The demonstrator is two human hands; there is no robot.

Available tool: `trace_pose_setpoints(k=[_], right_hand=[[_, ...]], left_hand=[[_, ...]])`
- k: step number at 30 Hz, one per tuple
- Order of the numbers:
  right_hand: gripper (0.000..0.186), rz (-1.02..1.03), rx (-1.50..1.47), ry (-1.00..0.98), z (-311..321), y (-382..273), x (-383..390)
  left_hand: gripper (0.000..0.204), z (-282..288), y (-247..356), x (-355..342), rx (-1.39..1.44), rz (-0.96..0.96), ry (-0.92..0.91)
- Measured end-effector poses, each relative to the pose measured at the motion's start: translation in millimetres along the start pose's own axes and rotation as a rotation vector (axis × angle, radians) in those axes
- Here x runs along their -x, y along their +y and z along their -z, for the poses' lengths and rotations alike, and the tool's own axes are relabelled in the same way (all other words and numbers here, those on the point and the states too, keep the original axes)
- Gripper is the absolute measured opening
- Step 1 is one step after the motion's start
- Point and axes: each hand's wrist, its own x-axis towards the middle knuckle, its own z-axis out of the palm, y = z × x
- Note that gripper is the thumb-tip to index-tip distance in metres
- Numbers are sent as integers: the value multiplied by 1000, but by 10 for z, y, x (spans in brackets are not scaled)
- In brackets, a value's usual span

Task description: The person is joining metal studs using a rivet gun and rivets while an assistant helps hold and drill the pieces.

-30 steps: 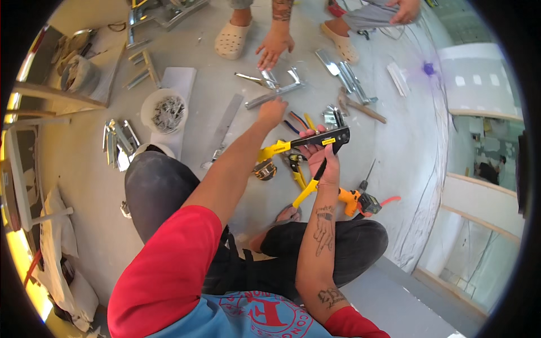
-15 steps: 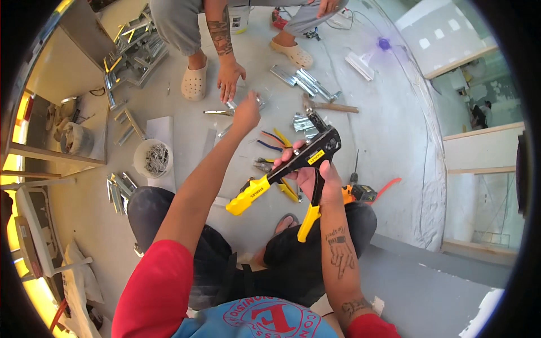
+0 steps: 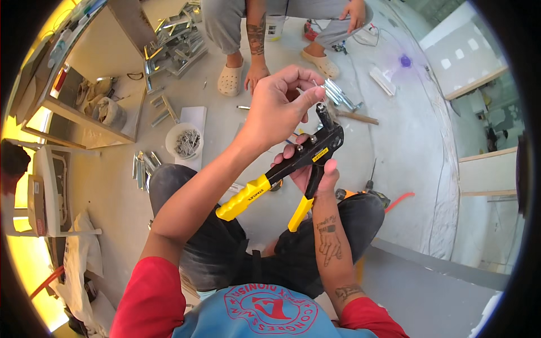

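My right hand is closed around the black body of a hand riveter with yellow handle grips, its two handles spread apart. The riveter's nose points up and away from me. Just above that nose, the thumb and fingers of my left hand pinch a small, thin, silvery piece that looks like a rivet. Its details are mostly covered by my fingers. To the left, a white bucket holds a heap of similar small metal rivets.
Opposite me a co-worker's hand reaches to the floor. Metal channel pieces and a hammer lie ahead. A cordless drill rests by my right knee. More metal profiles are piled at the far left.
My left hand has come back from the floor near the co-worker's hand to the riveter's nose. My right hand keeps its hold on the riveter. The view has shifted left.
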Motion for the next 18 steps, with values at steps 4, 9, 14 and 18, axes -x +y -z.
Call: trace_pose_setpoints(k=[4,9,14,18], right_hand=[[75,27,38,-18,-37,39,-2],[71,11,-10,-49,-42,35,-16],[71,24,-18,-49,-16,37,-15],[73,18,69,-86,52,2,-7]], left_hand=[[16,11,-78,-10,88,-78,76],[21,27,-43,21,88,-36,5],[18,34,-91,-17,154,-95,52],[17,24,-95,-32,105,-100,-12]])
